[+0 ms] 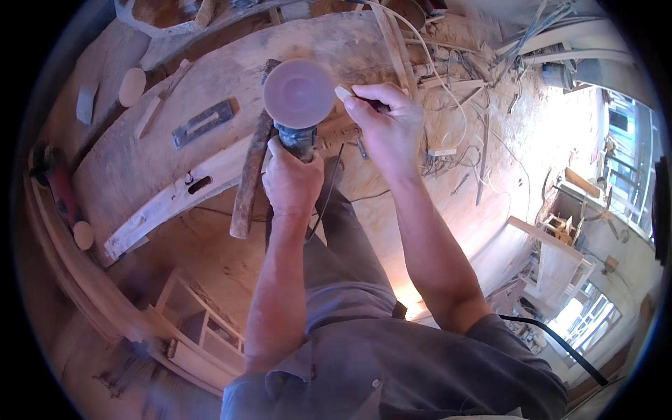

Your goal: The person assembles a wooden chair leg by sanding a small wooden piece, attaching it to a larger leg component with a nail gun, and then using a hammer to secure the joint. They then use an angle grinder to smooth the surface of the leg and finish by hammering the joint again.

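Observation:
My left hand (290, 182) is wrapped round the dark body of an angle grinder (297, 142). A round pale disc (299, 94) is fitted on the grinder and faces up toward me. In front of me on the right, my right hand (385, 126) pinches a small pale piece (343, 92) between thumb and fingers. That piece is close to the disc's right edge; whether the two touch I cannot tell. Beside my left hand, a rough wooden stick (248, 185) slants down from behind the disc.
A dusty workbench (280, 42) carries a slotted dark plate (203, 124), a light wooden bar (185, 192) with a slot, and a round pale disc (131, 87). A red power tool (61, 189) lies far left. Cables (462, 112) trail over the floor at right.

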Tool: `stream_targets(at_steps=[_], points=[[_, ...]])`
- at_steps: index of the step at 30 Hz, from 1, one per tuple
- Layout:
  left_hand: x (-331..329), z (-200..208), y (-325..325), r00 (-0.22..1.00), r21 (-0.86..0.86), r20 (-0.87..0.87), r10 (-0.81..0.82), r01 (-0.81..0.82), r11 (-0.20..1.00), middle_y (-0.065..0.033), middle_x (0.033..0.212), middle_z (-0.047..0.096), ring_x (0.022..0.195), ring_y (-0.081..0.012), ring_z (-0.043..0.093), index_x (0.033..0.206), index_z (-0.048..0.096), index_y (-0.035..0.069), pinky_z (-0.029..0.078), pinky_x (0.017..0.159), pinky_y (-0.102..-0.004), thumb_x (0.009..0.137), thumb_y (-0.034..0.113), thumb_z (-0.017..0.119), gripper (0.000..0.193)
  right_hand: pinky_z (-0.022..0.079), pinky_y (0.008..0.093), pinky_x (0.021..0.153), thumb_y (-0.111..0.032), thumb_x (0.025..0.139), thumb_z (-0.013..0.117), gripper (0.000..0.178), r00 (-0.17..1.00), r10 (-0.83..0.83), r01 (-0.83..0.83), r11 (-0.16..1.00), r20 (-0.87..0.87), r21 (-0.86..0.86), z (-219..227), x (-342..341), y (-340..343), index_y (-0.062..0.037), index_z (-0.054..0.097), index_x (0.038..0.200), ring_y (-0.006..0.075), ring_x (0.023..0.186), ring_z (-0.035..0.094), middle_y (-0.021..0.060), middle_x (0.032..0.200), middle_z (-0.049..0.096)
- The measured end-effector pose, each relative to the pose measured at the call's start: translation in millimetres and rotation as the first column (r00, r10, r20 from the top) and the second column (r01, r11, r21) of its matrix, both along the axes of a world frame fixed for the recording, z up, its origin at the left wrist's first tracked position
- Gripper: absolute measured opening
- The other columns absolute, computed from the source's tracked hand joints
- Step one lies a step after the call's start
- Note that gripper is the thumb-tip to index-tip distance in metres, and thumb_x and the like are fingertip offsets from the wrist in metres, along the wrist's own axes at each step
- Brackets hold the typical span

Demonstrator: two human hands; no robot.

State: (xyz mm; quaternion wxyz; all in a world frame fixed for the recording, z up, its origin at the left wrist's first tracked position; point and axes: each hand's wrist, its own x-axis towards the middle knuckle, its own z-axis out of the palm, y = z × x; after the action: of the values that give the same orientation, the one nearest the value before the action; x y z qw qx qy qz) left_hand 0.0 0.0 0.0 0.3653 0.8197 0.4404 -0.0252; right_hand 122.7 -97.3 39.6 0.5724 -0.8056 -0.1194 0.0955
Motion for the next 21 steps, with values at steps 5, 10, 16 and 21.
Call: stream_targets(at_steps=[5,10,16,21], points=[[-1,6,3,0.999,-0.07,0.022,0.043,-0.042,0.997,-0.0266,0.105,0.071,0.1,-0.0468,0.067,0.12,0.055,-0.003,0.053,0.089,-0.0531,0.079,0.024,0.077,0.054,0.053,0.0291,0.065,0.001,0.081,0.078,0.015,0.998,-0.042,0.044,0.998,0.042,-0.054,5,-1,22,0.0015,0.075,0.095,0.0143,0.069,0.066,0.0097,0.079,0.07],[-2,2,6,0.998,-0.06,0.017,0.053,-0.052,0.997,-0.0277,0.104,0.07,0.1,-0.0471,0.067,0.117,0.053,-0.003,0.052,0.09,-0.0534,0.079,0.025,0.078,0.054,0.054,0.0299,0.063,0.0,0.08,0.079,0.014,0.984,0.043,-0.025,0.994,0.174,-0.105,4,1,31,-0.0005,0.075,0.094,0.0172,0.066,0.067,0.011,0.079,0.069],[1,4,4,0.999,-0.071,-0.003,0.049,-0.049,0.996,-0.0288,0.103,0.07,0.1,-0.0473,0.067,0.118,0.052,-0.004,0.052,0.089,-0.0537,0.079,0.026,0.078,0.056,0.054,0.0282,0.067,0.003,0.082,0.078,0.014,0.978,0.03,-0.018,0.998,0.208,-0.063,-8,0,33,0.0009,0.075,0.096,0.0157,0.073,0.068,0.0102,0.086,0.07],[0,3,5,0.999,-0.056,-0.008,0.049,-0.049,0.997,-0.0294,0.102,0.07,0.1,-0.0471,0.067,0.119,0.052,-0.004,0.053,0.089,-0.0538,0.079,0.026,0.078,0.056,0.052,0.0247,0.075,0.005,0.086,0.076,0.016,0.988,0.048,-0.039,0.998,0.148,-0.057,-5,-5,34,0.0052,0.074,0.102,0.0112,0.083,0.065,0.0083,0.094,0.069]])
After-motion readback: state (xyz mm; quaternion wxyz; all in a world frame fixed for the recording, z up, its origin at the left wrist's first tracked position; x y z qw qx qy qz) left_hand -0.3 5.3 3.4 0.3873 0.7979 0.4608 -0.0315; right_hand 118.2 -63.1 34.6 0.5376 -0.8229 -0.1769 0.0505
